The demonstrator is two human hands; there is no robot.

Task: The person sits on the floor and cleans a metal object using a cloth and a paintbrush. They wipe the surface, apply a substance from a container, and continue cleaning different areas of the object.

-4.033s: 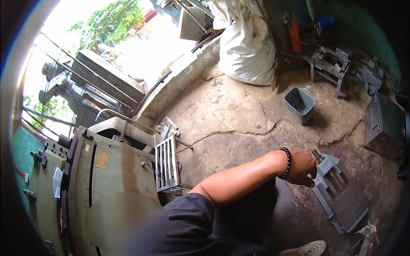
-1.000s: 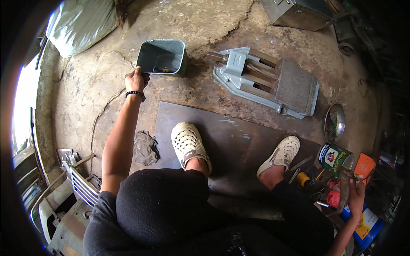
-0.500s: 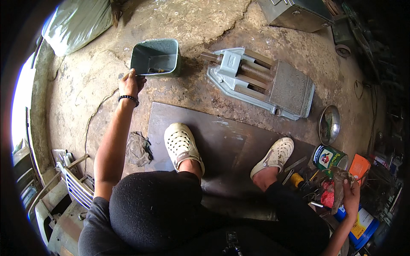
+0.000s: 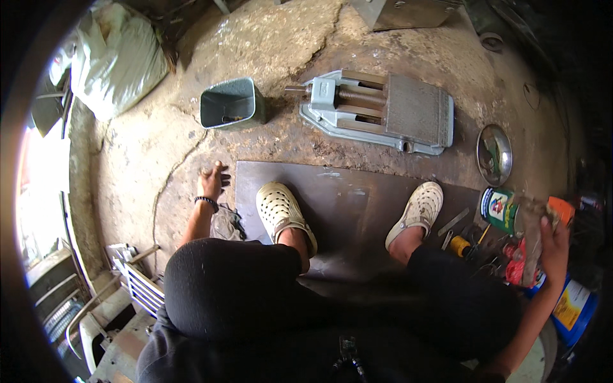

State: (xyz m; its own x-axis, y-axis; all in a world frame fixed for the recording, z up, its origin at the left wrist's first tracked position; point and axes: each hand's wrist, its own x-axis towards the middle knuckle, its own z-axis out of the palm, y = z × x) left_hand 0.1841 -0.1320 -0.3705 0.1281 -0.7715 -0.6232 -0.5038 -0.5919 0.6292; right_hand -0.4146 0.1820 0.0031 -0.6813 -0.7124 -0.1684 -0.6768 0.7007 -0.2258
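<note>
My left hand point(image 4: 214, 180) hovers over the concrete at the left edge of a dark metal sheet point(image 4: 348, 220), its fingers apart and nothing in them. Just beyond it stands a grey-green square bin point(image 4: 258, 112) with a small dark item at the bottom. A crumpled grey rag point(image 4: 225, 225) lies close to that wrist. Over on the far right, my right hand point(image 4: 554, 246) grips a limp brownish rag point(image 4: 530, 239). Around it are a green can point(image 4: 500, 209), an orange box point(image 4: 560, 209), a crumpled red thing point(image 4: 516, 263) and a blue bucket point(image 4: 575, 313).
A large grey machine vise point(image 4: 418, 112) rests on the concrete ahead of the sheet. To its right is a round metal bowl point(image 4: 501, 153). A white sack point(image 4: 118, 64) and a metal box point(image 4: 405, 13) stand at the back. Small tools, one yellow point(image 4: 460, 246), crowd the right side.
My left hand has let go of the bin's rim and come back toward my knee. The right hand still holds the rag, now further right and forward. The whole view has shifted.
</note>
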